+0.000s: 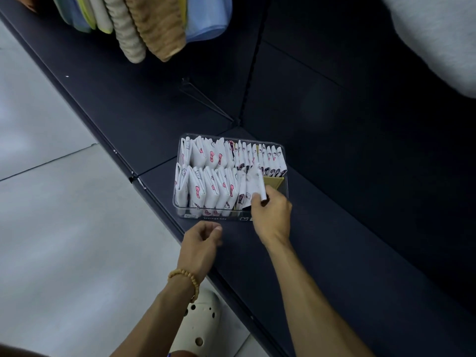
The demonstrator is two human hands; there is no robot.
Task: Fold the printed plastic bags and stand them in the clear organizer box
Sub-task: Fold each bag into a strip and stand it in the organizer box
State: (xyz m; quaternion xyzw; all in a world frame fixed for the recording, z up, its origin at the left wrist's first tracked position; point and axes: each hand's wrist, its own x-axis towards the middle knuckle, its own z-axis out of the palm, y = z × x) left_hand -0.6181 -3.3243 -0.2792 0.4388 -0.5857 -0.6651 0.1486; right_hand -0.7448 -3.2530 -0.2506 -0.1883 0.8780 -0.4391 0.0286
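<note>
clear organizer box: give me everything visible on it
The clear organizer box is a transparent, rectangular, plastic-looking tub, open-topped, with "Storage box" lettering low on its near wall. It sits upright on a dark shelf. Two rows of folded printed bags stand inside, nearly filling it; a yellowish gap remains at the near right. The right hand holds a bag there.

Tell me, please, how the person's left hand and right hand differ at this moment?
The right hand reaches over the near wall of the clear plastic organizer box and pinches a folded white printed bag; the left hand hangs loosely curled in front of the box, holding nothing. The left wrist wears a tan beaded bracelet; the right wrist is bare. Both are bare hands above the dark shelf.
</note>
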